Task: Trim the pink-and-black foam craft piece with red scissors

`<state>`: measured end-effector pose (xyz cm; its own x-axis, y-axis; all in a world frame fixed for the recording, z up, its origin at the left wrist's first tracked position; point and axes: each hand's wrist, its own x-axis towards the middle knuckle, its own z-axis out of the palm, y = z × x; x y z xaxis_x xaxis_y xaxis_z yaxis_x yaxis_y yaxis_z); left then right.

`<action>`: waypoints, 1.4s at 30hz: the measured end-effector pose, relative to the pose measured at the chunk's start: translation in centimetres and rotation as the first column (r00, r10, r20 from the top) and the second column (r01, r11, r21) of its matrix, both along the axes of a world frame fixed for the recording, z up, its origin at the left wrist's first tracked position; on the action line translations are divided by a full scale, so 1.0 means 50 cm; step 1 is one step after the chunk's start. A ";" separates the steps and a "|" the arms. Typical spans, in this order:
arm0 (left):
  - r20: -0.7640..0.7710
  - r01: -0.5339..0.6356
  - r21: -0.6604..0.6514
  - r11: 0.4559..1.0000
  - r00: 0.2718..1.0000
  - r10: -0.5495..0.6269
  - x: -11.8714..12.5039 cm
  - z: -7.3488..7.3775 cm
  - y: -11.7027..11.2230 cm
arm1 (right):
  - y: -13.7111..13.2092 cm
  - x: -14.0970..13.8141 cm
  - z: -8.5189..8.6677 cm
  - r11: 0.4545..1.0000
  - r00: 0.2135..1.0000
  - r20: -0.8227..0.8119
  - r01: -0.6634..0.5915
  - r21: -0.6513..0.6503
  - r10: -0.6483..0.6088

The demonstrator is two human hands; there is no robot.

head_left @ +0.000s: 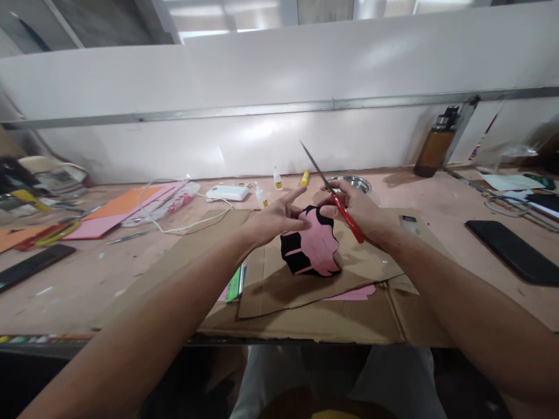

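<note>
Between my hands, a pink and black cutout piece [318,241] with a wavy edge is held tilted above the cardboard. My left hand [279,215] pinches its upper left edge near the thumb, with the index finger stretched out. My right hand [356,206] is closed around red-handled scissors [345,216], seen edge-on, their long metal blade pointing up and to the left. The right thumb and fingertips also touch the cutout's top edge. Some of the fingertips are hidden behind the piece.
Cardboard sheets [271,297] cover the table's front, with pink scraps [353,293] beneath. Behind stand small glue bottles [278,178], a yellow cap [304,178] and a metal bowl [360,183]. A white power bank [227,192] and coloured sheets [117,209] lie left; a black phone [515,250] lies right.
</note>
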<state>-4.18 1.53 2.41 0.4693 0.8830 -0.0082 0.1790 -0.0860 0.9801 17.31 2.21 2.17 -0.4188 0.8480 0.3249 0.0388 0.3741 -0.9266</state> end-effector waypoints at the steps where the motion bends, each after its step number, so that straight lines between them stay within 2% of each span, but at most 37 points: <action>1: -0.012 0.010 0.011 1.000 1.000 -0.010 0.006 0.005 0.000 | -0.001 0.000 0.000 1.000 1.000 0.019 -0.012 -0.016 0.012; 5: -0.046 -0.016 0.071 0.997 0.999 0.019 0.021 0.018 0.004 | -0.006 0.005 0.005 0.999 0.992 0.125 0.023 0.023 -0.026; 8: 0.063 -0.053 0.040 0.998 0.997 0.051 0.025 0.015 0.008 | -0.004 0.008 0.008 0.994 0.988 0.110 0.104 0.021 -0.106; 11: 0.299 -0.045 -0.070 0.997 0.952 0.064 0.026 -0.001 0.015 | 0.002 0.009 0.006 0.981 0.980 -0.072 0.183 -0.059 -0.187; 14: 0.465 -0.002 -0.135 0.991 0.883 0.065 0.027 -0.022 0.020 | 0.007 0.009 0.005 0.959 0.921 -0.313 0.162 -0.232 -0.232; 16: 0.474 -0.042 -0.188 0.981 0.871 0.128 0.028 -0.032 0.021 | 0.007 0.008 0.005 0.945 0.897 -0.375 0.120 -0.304 -0.234; 19: 0.403 -0.116 -0.249 0.962 0.890 0.212 0.033 -0.032 0.017 | 0.006 0.007 0.005 0.950 0.912 -0.357 0.091 -0.298 -0.199; 23: 0.315 -0.108 -0.218 0.970 0.933 0.175 0.048 -0.024 0.010 | 0.005 0.002 0.004 0.955 0.930 -0.302 0.128 -0.268 -0.210; 25: 0.316 -0.135 -0.208 0.969 0.928 0.197 0.052 -0.025 0.011 | 0.005 0.000 0.005 0.951 0.935 -0.262 0.170 -0.257 -0.238; 28: 0.402 -0.240 -0.230 0.943 0.859 0.317 0.047 -0.034 0.016 | 0.004 0.001 0.004 0.959 0.948 -0.175 0.242 -0.149 -0.267; 32: 0.482 -0.356 -0.286 0.890 0.749 0.454 0.019 -0.037 0.023 | -0.011 0.011 -0.001 0.948 0.951 0.012 0.306 0.082 -0.308; 35: 0.518 -0.395 -0.313 0.864 0.691 0.504 0.000 -0.028 0.025 | -0.032 0.017 -0.005 0.945 0.949 0.176 0.216 0.245 -0.263; 39: 0.570 -0.426 -0.329 0.843 0.622 0.537 -0.014 -0.016 0.027 | -0.055 0.019 -0.007 0.959 0.900 0.377 0.128 0.254 -0.220; 42: 0.589 -0.439 -0.328 0.837 0.597 0.544 -0.018 -0.013 0.029 | -0.059 0.021 -0.008 0.976 0.879 0.446 0.084 0.202 -0.167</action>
